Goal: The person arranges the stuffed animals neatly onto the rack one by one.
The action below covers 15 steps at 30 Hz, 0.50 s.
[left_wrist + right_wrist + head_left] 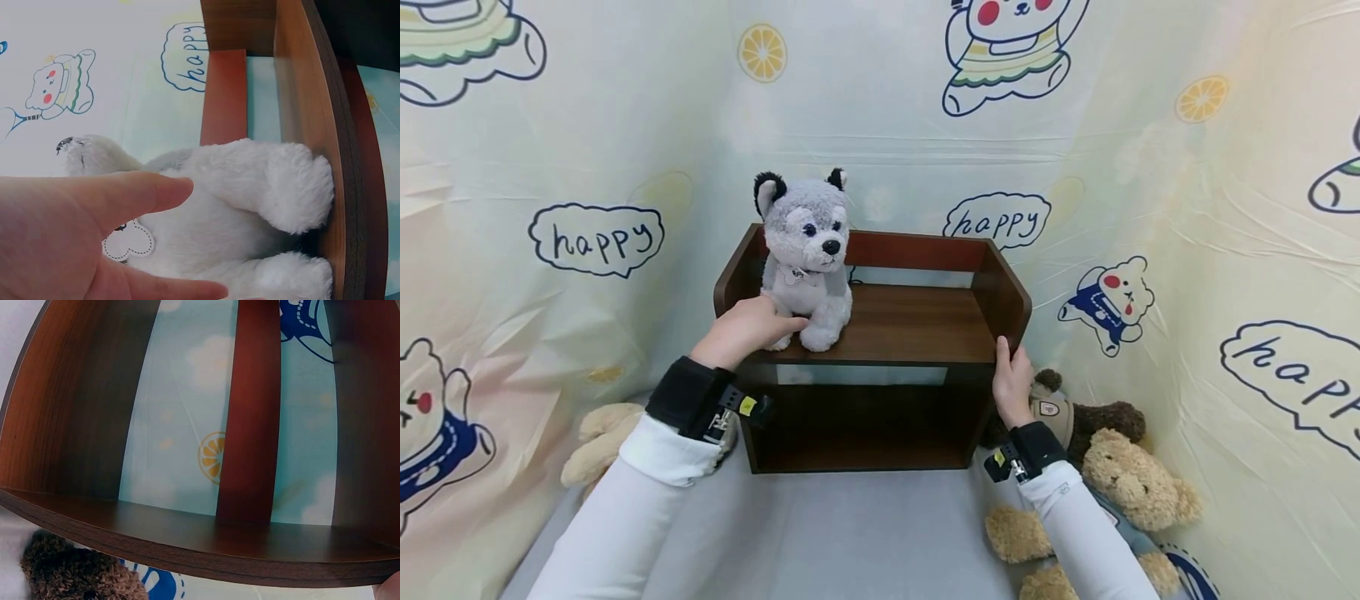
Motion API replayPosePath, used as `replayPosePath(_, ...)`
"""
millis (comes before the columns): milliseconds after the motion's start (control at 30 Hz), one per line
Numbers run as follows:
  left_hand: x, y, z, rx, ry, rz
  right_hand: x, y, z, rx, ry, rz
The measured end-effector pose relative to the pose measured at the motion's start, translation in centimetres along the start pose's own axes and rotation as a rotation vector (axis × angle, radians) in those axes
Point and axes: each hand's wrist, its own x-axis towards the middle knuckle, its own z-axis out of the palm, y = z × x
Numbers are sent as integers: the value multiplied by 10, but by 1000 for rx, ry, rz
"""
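Note:
A grey-and-white plush husky (808, 267) with dark ears sits upright at the left end of the upper board of a dark brown wooden shelf (917, 325). My left hand (748, 329) is at the husky's lower front. In the left wrist view, its thumb (156, 190) and fingers are straight and spread in front of the plush body; whether they press on the fur is hard to tell. My right hand (1013, 383) grips the front edge of the shelf's right side panel. Only a bit of that hand shows at the corner of the right wrist view.
Right of the shelf lie a dark brown teddy bear (1108, 425) and a light tan teddy bear (1138, 479). A beige plush toy (598, 437) is partly hidden behind my left arm. A printed cloth (865, 125) hangs behind; the surface in front is grey (850, 533).

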Motion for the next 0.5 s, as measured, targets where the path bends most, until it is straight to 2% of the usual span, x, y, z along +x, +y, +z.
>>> replayPosePath(200, -2, 0, -1, -14, -60, 27, 0, 0, 0, 9, -7, 1)
replayPosePath(500, -5, -6, 5, 33, -100, 121, 1, 0, 0, 20, -15, -4)
